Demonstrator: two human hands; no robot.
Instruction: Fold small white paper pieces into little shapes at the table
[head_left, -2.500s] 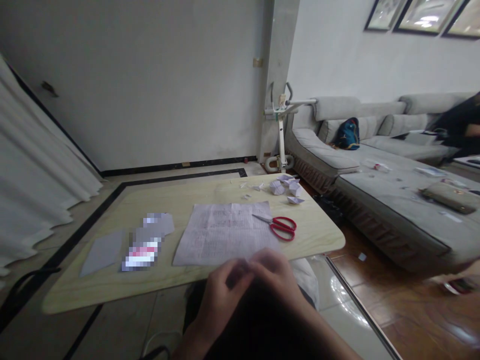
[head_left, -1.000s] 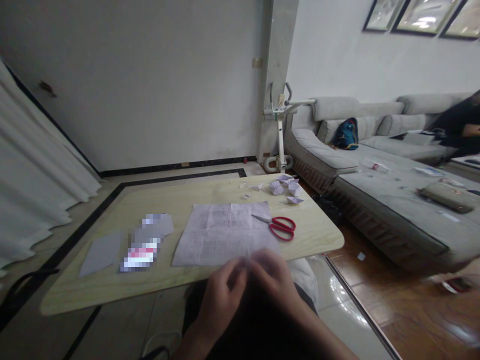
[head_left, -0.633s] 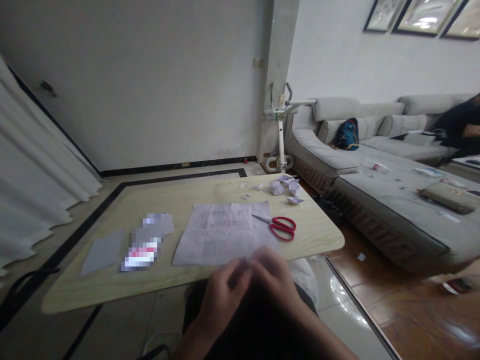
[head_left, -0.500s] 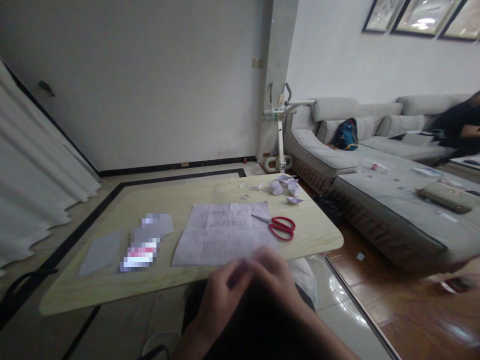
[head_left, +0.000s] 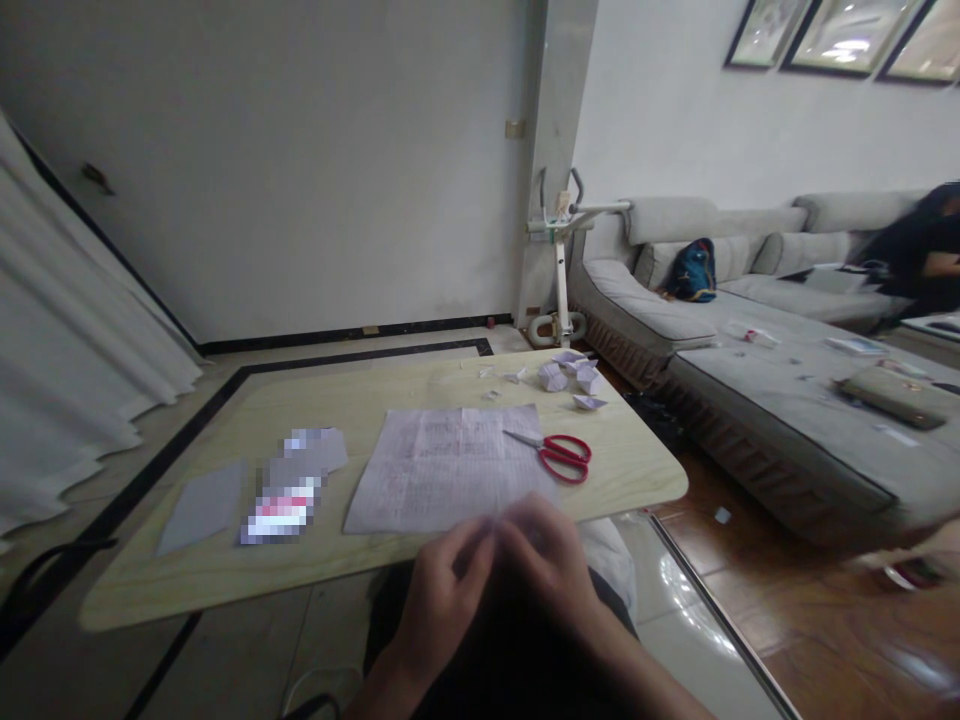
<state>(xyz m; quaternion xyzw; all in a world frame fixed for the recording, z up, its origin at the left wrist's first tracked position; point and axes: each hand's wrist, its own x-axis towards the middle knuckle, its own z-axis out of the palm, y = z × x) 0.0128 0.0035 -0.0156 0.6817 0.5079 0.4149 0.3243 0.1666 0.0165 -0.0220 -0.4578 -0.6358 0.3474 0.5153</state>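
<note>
My left hand (head_left: 442, 600) and my right hand (head_left: 551, 565) meet fingertip to fingertip just in front of the wooden table's (head_left: 645, 470) near edge, over my dark lap. Both pinch a small pale piece (head_left: 501, 528) between the fingers; it looks like paper but is blurred and mostly hidden. A large written sheet of paper (head_left: 446, 465) lies on the table just beyond my hands. Red-handled scissors (head_left: 559, 455) rest at its right edge.
Several small folded paper pieces (head_left: 570, 378) sit at the table's far right. Grey sheets (head_left: 202, 505) lie at the left. A grey sofa (head_left: 757, 400) with a blue bag (head_left: 694, 270) stands to the right, where another person (head_left: 922, 250) sits. A white stand (head_left: 562, 260) stands by the wall.
My hands stay together at the table's near edge, with only small finger movements. Nothing on the table has moved.
</note>
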